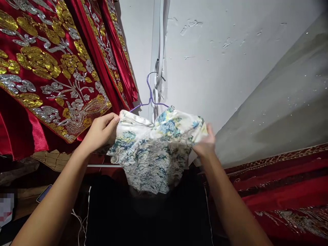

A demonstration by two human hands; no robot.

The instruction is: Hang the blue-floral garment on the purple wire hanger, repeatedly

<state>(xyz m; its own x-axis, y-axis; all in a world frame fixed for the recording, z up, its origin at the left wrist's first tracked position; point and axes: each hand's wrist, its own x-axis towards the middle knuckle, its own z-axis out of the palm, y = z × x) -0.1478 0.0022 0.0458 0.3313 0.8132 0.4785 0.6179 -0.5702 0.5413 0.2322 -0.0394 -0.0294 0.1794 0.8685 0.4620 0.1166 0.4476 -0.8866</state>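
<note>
A white blouse with a blue, green and yellow floral print (151,160) hangs on a purple wire hanger (150,99). The hanger's hook is up by a white fixture on the wall. My left hand (105,128) pinches the blouse at its left shoulder, thumb and fingers together near the collar. On the other side my right hand (206,140) is closed on the right sleeve, slightly smeared by motion. Black skirt-like cloth with white edging (148,218) spreads below the blouse; whether it is joined to it I cannot tell.
Red satin garments with gold and silver sequin flowers (58,78) hang at the left. A white wall (220,61) with peeling patches stands ahead. Red embroidered fabric (287,191) lies at the lower right. A phone (44,193) and a white cable (80,220) are at the lower left.
</note>
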